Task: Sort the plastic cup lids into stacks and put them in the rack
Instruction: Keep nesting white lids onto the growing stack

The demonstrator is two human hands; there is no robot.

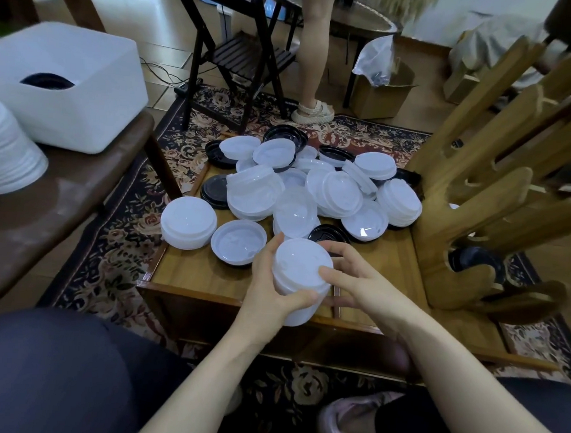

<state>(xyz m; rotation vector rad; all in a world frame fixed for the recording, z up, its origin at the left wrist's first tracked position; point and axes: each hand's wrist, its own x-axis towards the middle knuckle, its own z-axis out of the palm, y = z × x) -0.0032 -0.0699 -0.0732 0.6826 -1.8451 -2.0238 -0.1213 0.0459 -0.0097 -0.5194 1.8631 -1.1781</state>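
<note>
Both hands are on a stack (299, 282) of white lids at lower centre of the frame, held just above the near edge of the low table (190, 277). The left hand (271, 281) curls round its left side with the thumb across the front, and the right hand (353, 281) holds the other side with the thumb up on the top lid, so both are closed round the same stack. The loose pile (311, 188) of white and black lids fills the middle of the frame, and the wooden rack (474, 205) stands at the right with what looks like a black lid already in a lower slot. Looks to me like the step here is squaring up the stack. I'd press down lightly on top while the other hand turns it so the rims nest flush, since a crooked lid probably snags in a slot. Keep whites and blacks separate, and don't squeeze hard, this thin plastic likely buckles.
</note>
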